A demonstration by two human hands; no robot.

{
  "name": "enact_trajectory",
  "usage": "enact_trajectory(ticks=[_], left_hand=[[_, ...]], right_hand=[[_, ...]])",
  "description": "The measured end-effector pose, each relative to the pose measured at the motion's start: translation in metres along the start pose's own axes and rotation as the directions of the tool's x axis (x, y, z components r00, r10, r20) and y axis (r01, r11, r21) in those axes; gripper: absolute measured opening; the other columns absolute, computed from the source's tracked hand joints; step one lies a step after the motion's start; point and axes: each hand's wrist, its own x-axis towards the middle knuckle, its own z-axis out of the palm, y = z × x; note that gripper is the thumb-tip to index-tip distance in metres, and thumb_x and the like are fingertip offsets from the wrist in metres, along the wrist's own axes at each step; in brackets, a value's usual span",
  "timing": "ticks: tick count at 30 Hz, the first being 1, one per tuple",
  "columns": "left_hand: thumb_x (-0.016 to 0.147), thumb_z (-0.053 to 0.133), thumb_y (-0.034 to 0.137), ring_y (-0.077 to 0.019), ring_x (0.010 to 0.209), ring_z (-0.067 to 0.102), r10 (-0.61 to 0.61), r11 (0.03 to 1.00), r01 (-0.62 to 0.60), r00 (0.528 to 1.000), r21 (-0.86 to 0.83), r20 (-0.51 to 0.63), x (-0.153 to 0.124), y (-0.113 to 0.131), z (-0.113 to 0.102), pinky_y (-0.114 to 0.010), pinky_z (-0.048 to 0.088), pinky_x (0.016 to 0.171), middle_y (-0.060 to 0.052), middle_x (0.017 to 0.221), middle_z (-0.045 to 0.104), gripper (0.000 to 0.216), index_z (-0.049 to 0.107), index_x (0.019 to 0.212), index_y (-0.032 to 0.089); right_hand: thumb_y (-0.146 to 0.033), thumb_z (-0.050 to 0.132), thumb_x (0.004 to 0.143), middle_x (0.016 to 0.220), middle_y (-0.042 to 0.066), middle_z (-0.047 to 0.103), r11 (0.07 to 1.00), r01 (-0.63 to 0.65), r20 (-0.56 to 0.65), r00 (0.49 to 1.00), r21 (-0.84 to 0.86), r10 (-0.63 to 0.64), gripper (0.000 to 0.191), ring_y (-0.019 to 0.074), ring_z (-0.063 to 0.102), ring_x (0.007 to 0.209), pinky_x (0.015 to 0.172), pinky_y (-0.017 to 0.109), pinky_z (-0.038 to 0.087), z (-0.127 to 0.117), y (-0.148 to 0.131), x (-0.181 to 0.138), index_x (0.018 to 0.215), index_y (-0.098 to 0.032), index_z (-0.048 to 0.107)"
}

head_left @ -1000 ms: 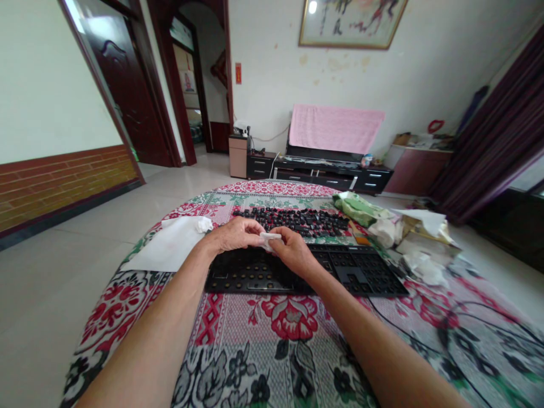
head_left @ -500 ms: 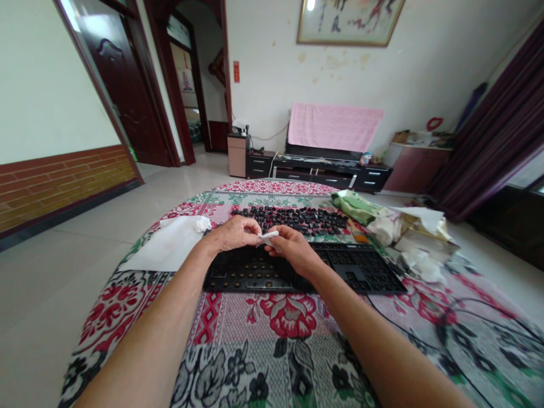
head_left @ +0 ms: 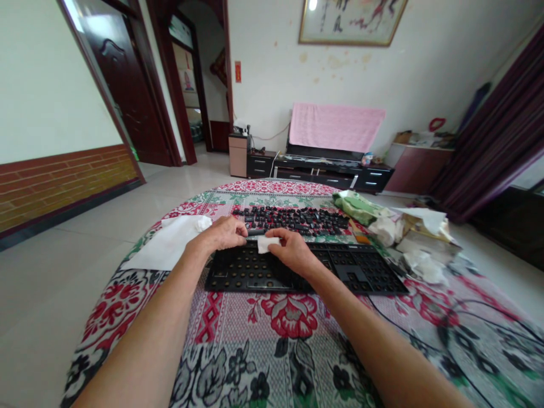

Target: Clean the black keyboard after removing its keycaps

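A black keyboard base (head_left: 250,277) without its keycaps lies across the table in front of me. Over its back edge, my right hand (head_left: 292,249) pinches a small folded white tissue (head_left: 267,244). My left hand (head_left: 227,233) is closed at the fingertips on one end of a long, narrow dark piece (head_left: 255,232), whose kind I cannot make out. This piece reaches across to the right index finger, just behind the tissue. Behind the hands, many loose black keycaps (head_left: 301,218) are spread on the flowered tablecloth (head_left: 289,317).
To the left lies a white paper sheet (head_left: 164,246) with a crumpled tissue (head_left: 204,223) on it. An orange-brown brush (head_left: 361,235), a green packet (head_left: 359,207) and crumpled tissues (head_left: 425,266) are at right. A black cable (head_left: 444,326) loops at the front right.
Both hands held the rolled white tissue before. Now my left hand has moved left off it, the tissue is flatter in my right fingers, and the dark piece shows between the hands.
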Motion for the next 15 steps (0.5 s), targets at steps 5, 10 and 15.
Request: enact_trajectory(ticks=[5,10,15], left_hand=[[0.06,0.062,0.036,-0.0148,0.067,0.057,-0.041,0.998,0.039,0.999,0.054,0.028,0.0,-0.003,0.004,-0.023,0.035,0.057,0.001,0.071,0.065,0.031,0.069,0.087,0.023],[0.06,0.063,0.038,-0.0144,0.068,0.055,0.005,0.999,-0.006,0.999,0.036,0.032,0.002,-0.005,0.006,-0.022,0.035,0.058,0.002,0.068,0.063,0.03,0.069,0.085,0.023],[0.061,0.062,0.033,-0.0132,0.068,0.054,0.005,1.0,-0.005,0.998,0.006,0.058,0.005,-0.012,0.007,-0.022,0.035,0.058,0.002,0.07,0.063,0.03,0.068,0.088,0.023]], right_hand=[[-0.007,0.05,0.072,0.087,0.004,0.063,0.925,0.349,0.0,0.936,-0.151,-0.353,0.022,0.0127,0.056,0.078,0.073,0.026,0.043,0.016,-0.005,-0.004,0.086,-0.016,0.064],[-0.004,0.042,0.08,0.093,0.005,0.063,0.8,0.553,0.174,0.833,-0.234,-0.525,0.027,0.0131,0.057,0.088,0.08,0.026,0.042,0.024,-0.006,-0.004,0.088,-0.016,0.065],[-0.001,0.044,0.077,0.088,0.006,0.066,0.778,0.544,0.313,0.833,-0.313,-0.457,0.029,0.0136,0.059,0.085,0.081,0.027,0.043,0.012,-0.011,-0.005,0.087,-0.015,0.068]])
